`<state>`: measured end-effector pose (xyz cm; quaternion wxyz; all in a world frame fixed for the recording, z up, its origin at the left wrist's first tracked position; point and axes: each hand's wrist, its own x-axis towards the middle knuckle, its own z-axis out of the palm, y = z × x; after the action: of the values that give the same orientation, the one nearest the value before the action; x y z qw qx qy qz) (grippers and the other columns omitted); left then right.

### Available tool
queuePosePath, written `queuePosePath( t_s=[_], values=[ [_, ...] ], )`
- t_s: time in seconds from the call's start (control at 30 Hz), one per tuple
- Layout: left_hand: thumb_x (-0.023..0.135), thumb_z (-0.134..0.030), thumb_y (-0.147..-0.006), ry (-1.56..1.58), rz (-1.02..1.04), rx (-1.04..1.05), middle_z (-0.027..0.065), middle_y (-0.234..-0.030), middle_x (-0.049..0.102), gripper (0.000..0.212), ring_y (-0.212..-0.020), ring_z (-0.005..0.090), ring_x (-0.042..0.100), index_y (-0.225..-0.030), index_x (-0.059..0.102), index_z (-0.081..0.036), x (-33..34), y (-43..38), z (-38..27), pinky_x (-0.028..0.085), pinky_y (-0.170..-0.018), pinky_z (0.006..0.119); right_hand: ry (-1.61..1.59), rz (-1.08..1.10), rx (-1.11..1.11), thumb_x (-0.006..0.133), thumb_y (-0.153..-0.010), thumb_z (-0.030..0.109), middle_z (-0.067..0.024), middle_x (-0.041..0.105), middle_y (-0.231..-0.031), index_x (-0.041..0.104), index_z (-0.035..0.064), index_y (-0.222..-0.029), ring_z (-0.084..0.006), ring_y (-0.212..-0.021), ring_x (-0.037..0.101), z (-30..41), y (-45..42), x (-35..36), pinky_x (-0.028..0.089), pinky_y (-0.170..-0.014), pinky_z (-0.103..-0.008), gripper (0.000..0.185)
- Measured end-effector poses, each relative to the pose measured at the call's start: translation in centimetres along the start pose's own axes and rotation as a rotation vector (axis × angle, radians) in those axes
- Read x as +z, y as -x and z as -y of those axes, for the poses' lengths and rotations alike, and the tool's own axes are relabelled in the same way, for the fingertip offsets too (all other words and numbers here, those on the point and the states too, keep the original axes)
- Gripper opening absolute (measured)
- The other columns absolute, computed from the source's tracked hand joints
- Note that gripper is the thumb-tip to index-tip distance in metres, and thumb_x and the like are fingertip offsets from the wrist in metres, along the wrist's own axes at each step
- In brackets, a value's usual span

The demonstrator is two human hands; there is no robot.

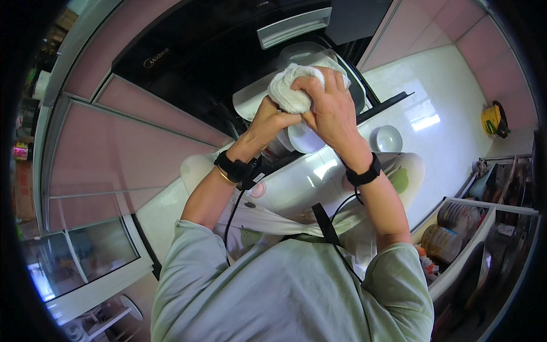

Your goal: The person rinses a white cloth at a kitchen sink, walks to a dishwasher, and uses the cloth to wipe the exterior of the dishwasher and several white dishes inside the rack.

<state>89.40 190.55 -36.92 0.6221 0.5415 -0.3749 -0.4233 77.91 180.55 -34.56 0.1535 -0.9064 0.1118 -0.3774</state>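
Observation:
A white cloth (290, 87), bunched up, is gripped between my two hands above an open pull-out drawer. My left hand (269, 119) holds it from the lower left; part of what its fingers grip is hidden. My right hand (333, 100) presses on the cloth from the right with bent fingers. Whether a dish lies inside the cloth I cannot tell. Below the hands, a white bowl (305, 137) stands in the drawer. Other white dishware (252, 102) and a clear lid or bowl (301, 52) lie behind the cloth.
The black Midea appliance front (183, 72) with a silver handle (295, 28) rises before me. A white bowl (388, 139) stands on the tiled floor, right of the drawer. Pink cabinets (111, 149) flank the left. An open rack (470, 203) with jars and pans stands at right.

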Motion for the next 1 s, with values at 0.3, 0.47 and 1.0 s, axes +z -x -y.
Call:
queuePosePath(
  t_s=[0.3, 0.47, 1.0],
  values=[
    [0.051, -0.009, -0.063, 0.025, 0.035, 0.160, 0.0140, -0.130, 0.040, 0.074, -0.120, 0.0214, 0.039, -0.133, 0.031, 0.001, 0.8, -0.5, -0.1, 0.027, -0.103, 0.031, -0.076, -0.125, 0.338, 0.055, -0.071, 0.015, -0.0152, 0.049, -0.094, 0.046, 0.0174, -0.111, -0.0347, -0.087, 0.052, -3.8, 0.0, 0.7, 0.045, -0.071, -0.0432, 0.040],
    [0.050, -0.008, -0.060, 0.065, -0.073, 0.290, 0.0134, -0.123, 0.045, 0.073, -0.112, 0.0205, 0.045, -0.132, 0.037, -0.002, 1.0, -0.7, 0.7, 0.030, -0.099, 0.030, -0.215, -0.031, 0.566, 0.047, -0.078, 0.022, -0.0243, 0.052, -0.098, 0.037, 0.0093, -0.117, -0.0422, -0.085, 0.054, -4.3, 0.9, 0.7, 0.043, -0.073, -0.0460, 0.042],
    [0.045, -0.014, -0.057, -0.316, -0.265, 0.621, 0.0172, -0.113, 0.048, 0.073, -0.095, 0.0235, 0.044, -0.128, 0.039, 0.003, -0.1, -0.6, 0.2, 0.034, -0.092, 0.031, 0.253, 0.393, 0.310, 0.048, -0.079, 0.026, -0.0213, 0.055, -0.067, 0.049, 0.0021, -0.085, -0.0378, -0.053, 0.056, -1.4, 3.9, 1.1, 0.046, -0.046, -0.0451, 0.025]
  ],
)
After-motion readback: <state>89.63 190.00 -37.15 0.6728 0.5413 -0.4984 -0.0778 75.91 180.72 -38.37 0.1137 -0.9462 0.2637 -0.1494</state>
